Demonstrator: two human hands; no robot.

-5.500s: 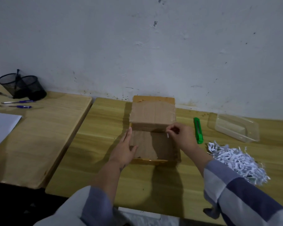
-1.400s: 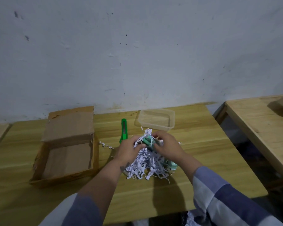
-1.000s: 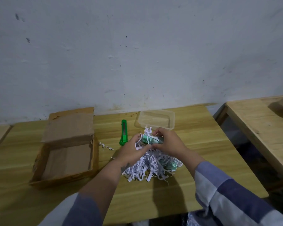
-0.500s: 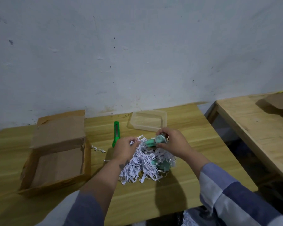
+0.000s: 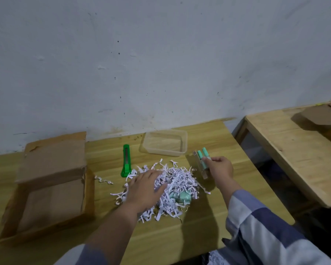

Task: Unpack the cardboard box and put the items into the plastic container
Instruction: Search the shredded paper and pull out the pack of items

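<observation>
While the left hand [image 5: 145, 186] lies flat, fingers spread, on the shreds [image 5: 172, 188], the right hand [image 5: 220, 168] grips a clear pack [image 5: 202, 163] of teal pens just right of the pile, near the tub's [image 5: 163, 143] front corner. More teal items [image 5: 182, 197] peek from the shreds. At the left sits the box [image 5: 52, 184], opened; a green cutter [image 5: 126, 163] lies between box and tub.

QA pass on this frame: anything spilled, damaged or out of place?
Shredded paper lies spilled across the table, half burying a teal item. The cardboard box has torn flap edges. The plastic container is empty.
</observation>
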